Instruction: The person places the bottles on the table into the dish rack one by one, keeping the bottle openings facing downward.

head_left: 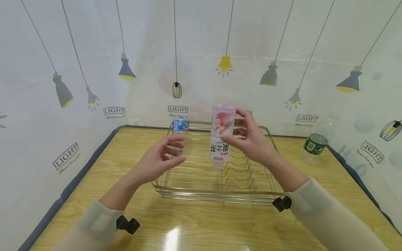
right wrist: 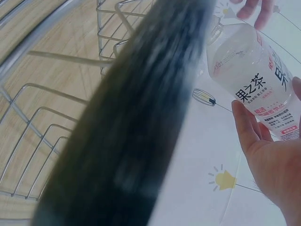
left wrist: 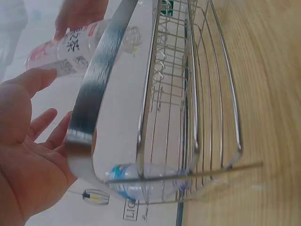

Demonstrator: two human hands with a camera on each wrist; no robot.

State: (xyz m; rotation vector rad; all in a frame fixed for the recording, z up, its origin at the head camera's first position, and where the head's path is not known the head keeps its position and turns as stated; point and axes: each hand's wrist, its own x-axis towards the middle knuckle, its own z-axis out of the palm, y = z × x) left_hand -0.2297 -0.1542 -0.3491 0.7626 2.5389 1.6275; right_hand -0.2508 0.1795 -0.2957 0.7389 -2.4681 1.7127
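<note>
My right hand (head_left: pixel 251 141) grips a clear peach-tea bottle (head_left: pixel 222 120) by its side, with a pink and white label. The bottle is upside down, mouth lowest, above the middle of a wire dish rack (head_left: pixel 201 190). My left hand (head_left: pixel 158 158) is at the rack's left side, fingers loosely bent and holding nothing. In the left wrist view, the left hand (left wrist: pixel 40 155) is beside the rack's metal rim, apart from the tea bottle (left wrist: pixel 70 47). A clear bottle with a blue label (head_left: pixel 180 126) is in the rack's back left corner, its blue neck end down.
A clear bottle with a green label (head_left: pixel 315 143) stands on the wooden table (head_left: pixel 119 209), right of the rack. Wavy wire dividers (head_left: pixel 238 170) fill the rack's right half. A pale lamp-printed sheet (head_left: pixel 201 42) closes off the back and sides.
</note>
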